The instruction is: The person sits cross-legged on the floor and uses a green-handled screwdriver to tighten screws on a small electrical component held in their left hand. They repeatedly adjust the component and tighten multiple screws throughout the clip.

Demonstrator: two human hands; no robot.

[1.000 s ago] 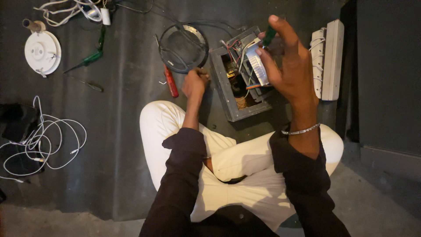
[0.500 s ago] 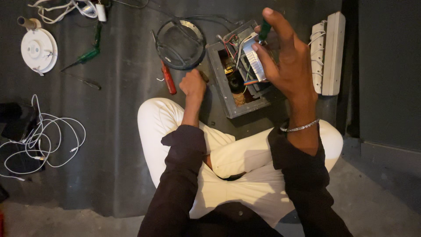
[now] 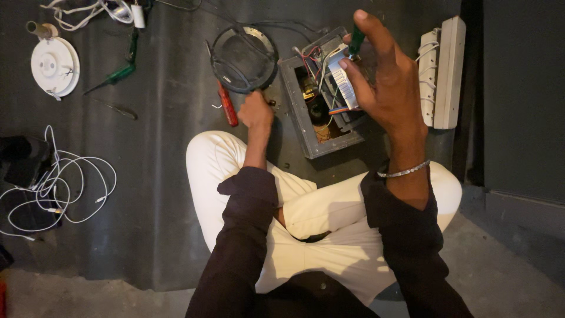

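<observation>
The right hand [image 3: 388, 88] pinches a green-handled screwdriver [image 3: 355, 42] above the open grey box [image 3: 306, 121] of wires, near the mat's far edge. The left hand [image 3: 255, 110] is clenched beside a red screwdriver [image 3: 227, 106]. Judged step: working on the box's innards; the next move calls for steady tip placement.

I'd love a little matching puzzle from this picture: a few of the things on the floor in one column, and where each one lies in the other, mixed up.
Things:
1. open grey box
2. white round disc
3. red-handled screwdriver
4. white power strip

Places:
A. far left, near the top
B. right of the right hand
C. just left of the left hand
D. below the right hand, between both hands

Pairs: 1-D, 2-A, 3-C, 4-B
</observation>
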